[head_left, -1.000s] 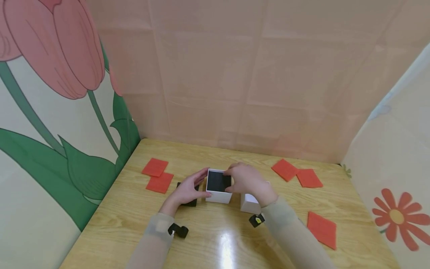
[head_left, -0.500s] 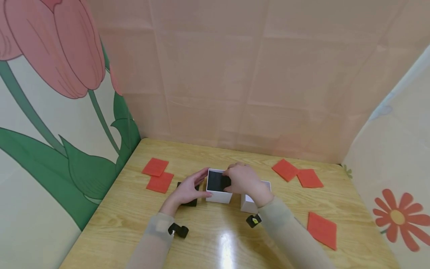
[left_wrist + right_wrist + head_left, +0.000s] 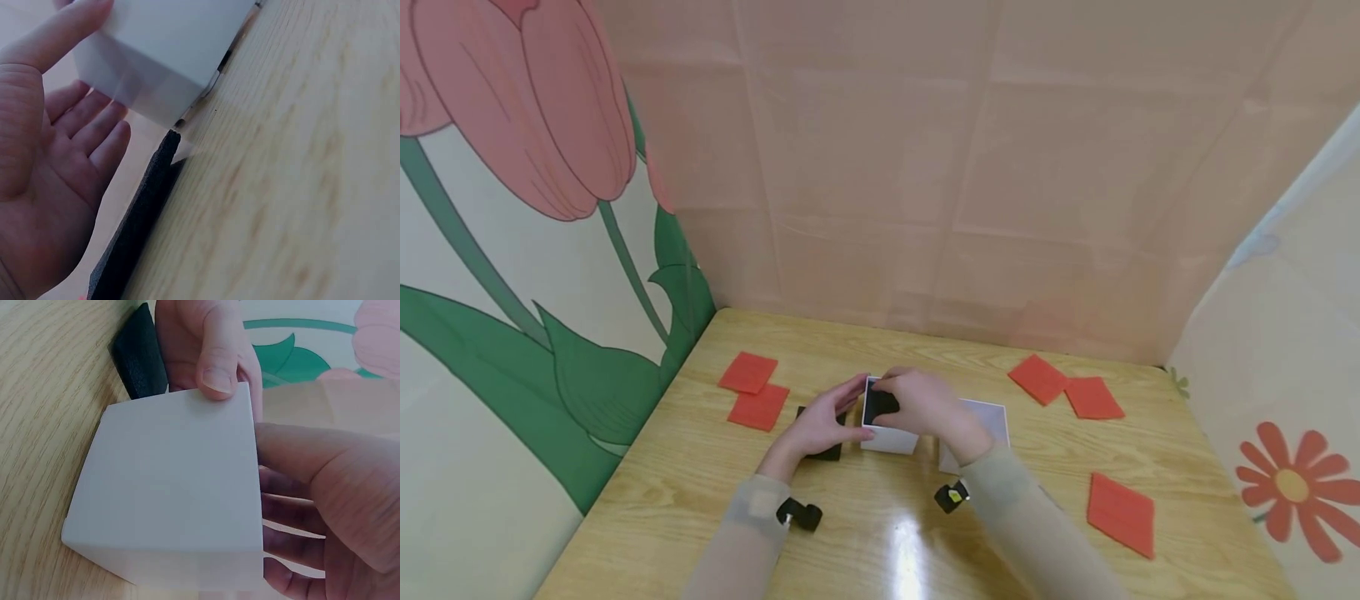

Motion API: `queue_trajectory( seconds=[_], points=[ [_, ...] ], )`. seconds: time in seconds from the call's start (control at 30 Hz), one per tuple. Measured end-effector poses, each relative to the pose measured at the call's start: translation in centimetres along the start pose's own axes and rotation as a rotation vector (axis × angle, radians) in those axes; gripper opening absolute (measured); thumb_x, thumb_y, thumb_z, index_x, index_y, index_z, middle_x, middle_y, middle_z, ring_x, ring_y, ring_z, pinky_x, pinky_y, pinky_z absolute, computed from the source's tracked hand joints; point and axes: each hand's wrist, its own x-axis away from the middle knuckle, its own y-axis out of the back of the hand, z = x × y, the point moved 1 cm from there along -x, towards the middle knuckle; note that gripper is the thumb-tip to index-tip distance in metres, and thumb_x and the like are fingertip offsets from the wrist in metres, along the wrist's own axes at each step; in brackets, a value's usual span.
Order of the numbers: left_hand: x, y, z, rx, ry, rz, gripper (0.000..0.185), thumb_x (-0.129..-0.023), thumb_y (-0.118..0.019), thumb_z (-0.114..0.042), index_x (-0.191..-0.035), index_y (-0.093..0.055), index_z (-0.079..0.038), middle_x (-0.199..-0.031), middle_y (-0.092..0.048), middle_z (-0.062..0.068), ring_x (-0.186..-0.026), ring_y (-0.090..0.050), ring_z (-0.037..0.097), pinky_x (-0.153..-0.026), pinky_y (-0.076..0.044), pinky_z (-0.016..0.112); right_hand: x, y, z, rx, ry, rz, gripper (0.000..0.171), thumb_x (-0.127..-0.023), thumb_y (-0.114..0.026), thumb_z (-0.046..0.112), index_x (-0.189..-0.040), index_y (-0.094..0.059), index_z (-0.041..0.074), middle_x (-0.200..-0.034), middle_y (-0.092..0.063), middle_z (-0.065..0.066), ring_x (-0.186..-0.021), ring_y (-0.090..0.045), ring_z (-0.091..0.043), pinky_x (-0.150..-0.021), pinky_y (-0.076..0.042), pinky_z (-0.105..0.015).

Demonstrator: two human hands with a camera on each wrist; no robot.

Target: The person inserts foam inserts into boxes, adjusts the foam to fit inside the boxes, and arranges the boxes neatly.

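Observation:
A white box (image 3: 889, 442) stands on the table, its top showing black material (image 3: 880, 405) within the rim. My left hand (image 3: 815, 427) holds the box's left side, thumb on the front corner and fingers along the side behind. Over the opening is my right hand (image 3: 921, 408), with its fingertips down past the rim; the right wrist view (image 3: 350, 494) hides the tips behind the box wall. I cannot see anything gripped by those fingers. A black flat pad (image 3: 826, 452) lies beneath the left hand, also visible as a thick dark slab (image 3: 137, 219) in the left wrist view.
Another white box part (image 3: 992, 419), open upward, sits right of the box, partly behind the right wrist. Red squares lie to the left (image 3: 758, 407), at the back right (image 3: 1037, 379) and at the right (image 3: 1121, 515). Printed cloth walls border the table.
My right hand has shifted left across the opening, uncovering more of the white box part at the right. The left hand and the box stay in place.

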Motion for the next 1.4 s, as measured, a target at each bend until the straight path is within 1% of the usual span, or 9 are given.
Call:
queue_trajectory(
  seconds=[0.13,0.4,0.5,0.63,0.87,0.97,1.13,1.27,1.4],
  points=[
    [0.0,0.0,-0.1,-0.001,-0.001,0.006,0.099,-0.09,-0.09,-0.025,-0.17,-0.031,-0.021,-0.169,-0.039,-0.006,-0.154,-0.038,0.015,-0.125,-0.035,0.035,-0.1,-0.1,0.4,0.011,-0.025,0.011,0.055,-0.088,-0.09,0.044,-0.132,-0.077,0.014,-0.133,-0.072,-0.007,-0.114,-0.07,-0.024,-0.099,-0.059,-0.045],
    [0.0,0.1,0.0,0.002,-0.017,0.016,0.101,-0.091,-0.089,-0.031,-0.171,-0.029,-0.015,-0.17,-0.038,-0.002,-0.155,-0.037,0.017,-0.125,-0.034,0.036,-0.5,-0.3,0.9,0.047,-0.053,0.036,0.053,-0.087,-0.091,0.042,-0.13,-0.078,0.015,-0.131,-0.072,-0.007,-0.109,-0.071,-0.025,-0.09,-0.062,-0.046],
    [0.0,0.1,-0.1,0.007,-0.015,0.015,0.101,-0.091,-0.089,-0.032,-0.171,-0.03,-0.019,-0.17,-0.038,-0.004,-0.155,-0.037,0.017,-0.125,-0.034,0.036,-0.6,-0.4,1.0,0.057,-0.061,0.041,0.053,-0.087,-0.091,0.042,-0.131,-0.078,0.015,-0.13,-0.072,-0.006,-0.108,-0.071,-0.024,-0.09,-0.062,-0.045],
    [0.1,0.1,-0.2,0.008,-0.019,0.014,0.1,-0.091,-0.09,-0.032,-0.171,-0.03,-0.02,-0.17,-0.038,-0.003,-0.155,-0.038,0.018,-0.125,-0.034,0.037,-0.6,-0.4,1.0,0.075,-0.066,0.043,0.054,-0.088,-0.09,0.044,-0.132,-0.078,0.016,-0.13,-0.072,-0.004,-0.109,-0.071,-0.022,-0.09,-0.062,-0.044],
    [0.1,0.0,-0.3,-0.002,-0.033,0.013,0.101,-0.091,-0.089,-0.029,-0.17,-0.029,-0.01,-0.171,-0.037,0.005,-0.156,-0.037,0.026,-0.125,-0.034,0.043,-0.5,-0.5,0.8,0.057,-0.056,0.028,0.054,-0.087,-0.091,0.044,-0.131,-0.078,0.016,-0.129,-0.072,-0.004,-0.109,-0.071,-0.022,-0.09,-0.062,-0.044],
    [0.1,0.0,-0.2,-0.001,-0.031,0.012,0.101,-0.091,-0.09,-0.028,-0.17,-0.03,-0.012,-0.171,-0.038,0.003,-0.156,-0.038,0.024,-0.125,-0.035,0.041,-0.4,-0.6,0.5,0.038,-0.042,0.021,0.054,-0.087,-0.091,0.044,-0.131,-0.078,0.016,-0.13,-0.072,-0.004,-0.11,-0.071,-0.023,-0.092,-0.062,-0.044],
    [0.1,0.0,-0.1,-0.001,-0.02,0.008,0.1,-0.091,-0.09,-0.03,-0.17,-0.031,-0.019,-0.17,-0.038,-0.003,-0.155,-0.038,0.019,-0.125,-0.035,0.038,0.0,-0.5,-0.3,-0.071,0.016,-0.002,0.051,-0.091,-0.088,0.039,-0.133,-0.076,0.013,-0.132,-0.072,-0.006,-0.113,-0.07,-0.024,-0.095,-0.06,-0.044],
    [0.1,0.0,-0.2,-0.015,-0.011,0.006,0.101,-0.091,-0.09,-0.03,-0.171,-0.03,-0.014,-0.17,-0.038,-0.001,-0.155,-0.038,0.02,-0.125,-0.035,0.04,0.7,-0.1,-1.2,-0.207,0.036,-0.023,0.051,-0.096,-0.084,0.036,-0.139,-0.073,0.011,-0.136,-0.07,-0.008,-0.116,-0.07,-0.025,-0.096,-0.06,-0.044],
    [0.1,0.0,-0.2,-0.021,0.005,-0.001,0.103,-0.089,-0.091,-0.032,-0.17,-0.03,-0.011,-0.17,-0.04,0.002,-0.155,-0.04,0.022,-0.125,-0.036,0.042,1.4,0.1,-2.3,-0.316,0.015,-0.043,0.059,-0.097,-0.082,0.038,-0.146,-0.068,0.01,-0.145,-0.064,-0.011,-0.127,-0.065,-0.029,-0.105,-0.056,-0.049]
  ],
)
